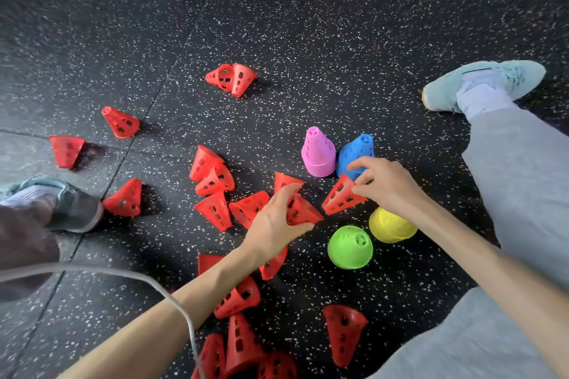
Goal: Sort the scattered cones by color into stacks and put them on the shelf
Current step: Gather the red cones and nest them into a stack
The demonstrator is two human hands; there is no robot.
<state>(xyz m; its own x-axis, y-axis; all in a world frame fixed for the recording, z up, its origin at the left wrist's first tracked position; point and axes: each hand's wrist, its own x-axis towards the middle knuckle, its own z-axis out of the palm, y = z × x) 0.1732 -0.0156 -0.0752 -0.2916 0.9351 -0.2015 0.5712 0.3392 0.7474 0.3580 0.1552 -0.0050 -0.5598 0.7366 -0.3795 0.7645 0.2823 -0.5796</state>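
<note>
Left hand (277, 218) curls around a red cone (303, 211) at frame centre; right hand (385, 183) apparently pinches a second red cone (343, 195) just right. Align tips, nest them, then gather remaining scattered reds.

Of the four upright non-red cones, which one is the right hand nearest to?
The blue cone. The right hand overlaps its base, while the pink, yellow and green cones stand clear of it.

Tipped red cones (212, 181); four upright colored stacks (318, 152)
</note>
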